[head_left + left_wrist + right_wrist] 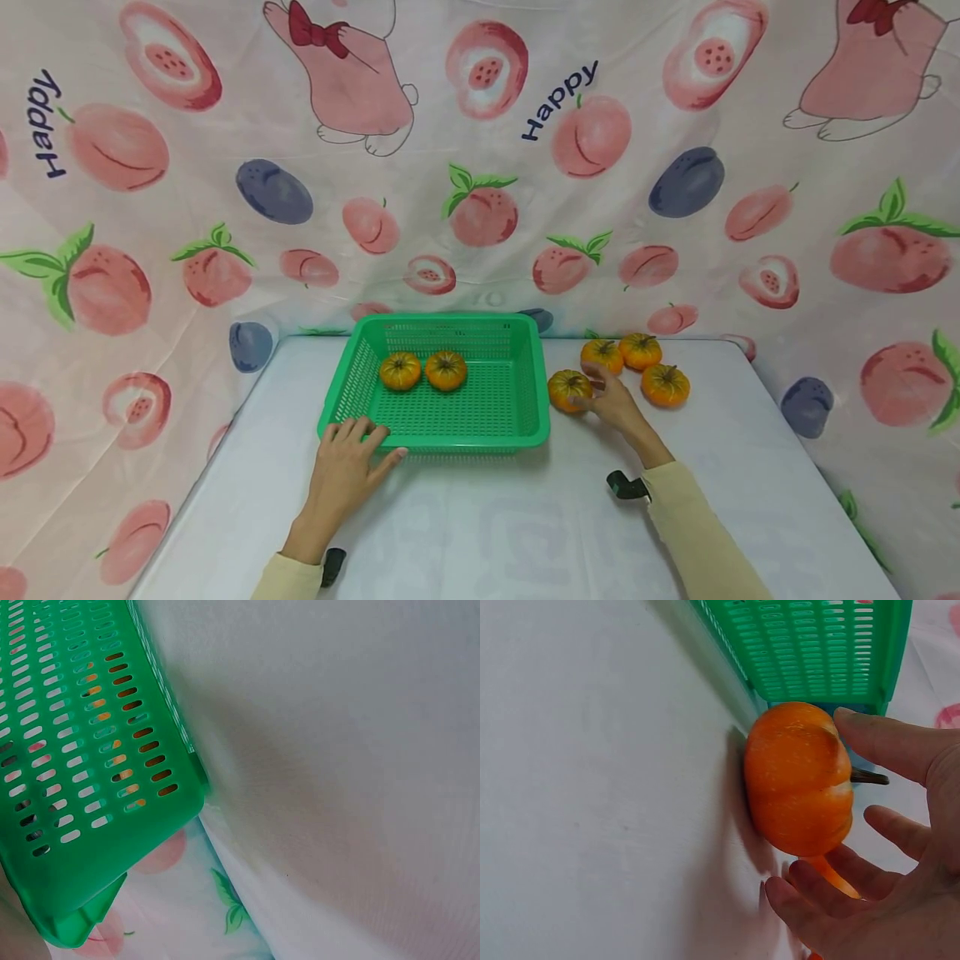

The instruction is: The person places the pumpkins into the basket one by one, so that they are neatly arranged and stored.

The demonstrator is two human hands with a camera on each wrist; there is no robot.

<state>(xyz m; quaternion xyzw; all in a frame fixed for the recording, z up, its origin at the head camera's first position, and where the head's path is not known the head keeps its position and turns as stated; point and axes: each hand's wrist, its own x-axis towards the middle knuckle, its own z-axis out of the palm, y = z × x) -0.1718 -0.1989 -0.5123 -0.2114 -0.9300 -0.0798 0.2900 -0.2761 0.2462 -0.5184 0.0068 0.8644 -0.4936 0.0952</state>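
A green plastic basket (435,446) stands on the table with two small orange pumpkins, the left one (400,371) and the right one (446,370), inside. My left hand (345,475) holds its near-left rim, fingers bent over the edge and thumb outside; in the left wrist view the hand is almost out of sight. Just right of the basket sits another small pumpkin (570,391). Around it my right hand (613,402) is spread, thumb on the basket side and fingers opposite. In the right wrist view the thumb (885,742) is close against this pumpkin (799,780), with gaps at the fingers.
Further right, three more pumpkins form a group: one at the left (602,356), one behind (641,351) and one in front (665,386). A fruit-patterned cloth (480,167) hangs behind the white table (480,525).
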